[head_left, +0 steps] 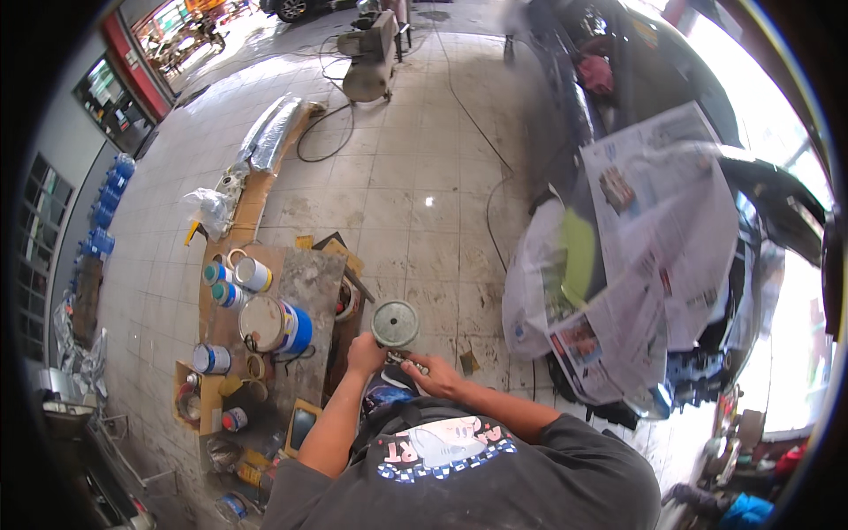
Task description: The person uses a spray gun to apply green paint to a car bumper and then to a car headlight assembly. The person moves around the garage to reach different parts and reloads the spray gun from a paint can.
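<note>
In front of my body I hold a spray gun with a round, grey-green lidded cup (395,324) on top. My left hand (364,355) is closed on the gun just below the cup, and its fingertips are hidden. My right hand (433,376) is closed at the gun's metal fittings (408,361), its fingers pinching around the small knobs. To the left of my hands is a stained worktable (305,287). On it stand a large paint can (296,325) with a blue band and several smaller cans, such as a white one (253,275).
To the right stands a dark car (565,97), partly masked with newspaper (654,194) around a yellow-green patch (579,256). An air compressor (367,57) stands ahead, with hoses (450,75) across the tiled floor. Foil-wrapped parts (274,132) lie beyond the table.
</note>
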Motion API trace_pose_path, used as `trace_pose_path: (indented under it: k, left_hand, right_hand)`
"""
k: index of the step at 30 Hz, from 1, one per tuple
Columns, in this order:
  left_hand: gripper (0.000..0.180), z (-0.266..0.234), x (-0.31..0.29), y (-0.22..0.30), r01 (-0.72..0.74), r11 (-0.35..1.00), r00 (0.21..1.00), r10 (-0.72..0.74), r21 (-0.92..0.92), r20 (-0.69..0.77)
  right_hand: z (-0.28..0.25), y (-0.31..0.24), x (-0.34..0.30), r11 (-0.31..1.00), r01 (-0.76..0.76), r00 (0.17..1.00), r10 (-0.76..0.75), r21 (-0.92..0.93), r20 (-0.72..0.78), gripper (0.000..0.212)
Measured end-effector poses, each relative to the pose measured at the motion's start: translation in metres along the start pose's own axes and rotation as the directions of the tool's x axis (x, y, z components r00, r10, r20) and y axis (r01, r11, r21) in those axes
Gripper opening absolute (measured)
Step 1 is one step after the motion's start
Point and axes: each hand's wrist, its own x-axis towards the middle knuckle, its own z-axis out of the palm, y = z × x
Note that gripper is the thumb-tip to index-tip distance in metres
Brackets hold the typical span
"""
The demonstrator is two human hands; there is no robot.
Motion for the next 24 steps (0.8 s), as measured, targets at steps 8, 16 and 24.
trace_pose_path:
  k: [8,16,24]
  left_hand:
    - [0.02,-0.059,0.196,0.098,-0.185,0.983,0.943,0.179,-0.003,0.28]
    - [0.03,-0.063,0.353,0.244,-0.405,0.865,0.865,0.467,-0.297,0.182]
    - [0.022,-0.044,0.597,0.139,-0.463,0.879,0.843,0.399,0.112,0.36]
  right_hand:
    - [-0.1,-0.038,0.149,0.99,-0.13,0.977,0.136,0.047,-0.167,0.054]
    - [-0.202,-0.041,0.259,0.963,-0.253,0.792,0.261,0.093,-0.552,0.06]
    - [-0.304,0.026,0.375,0.919,-0.209,0.644,0.387,0.335,-0.66,0.06]
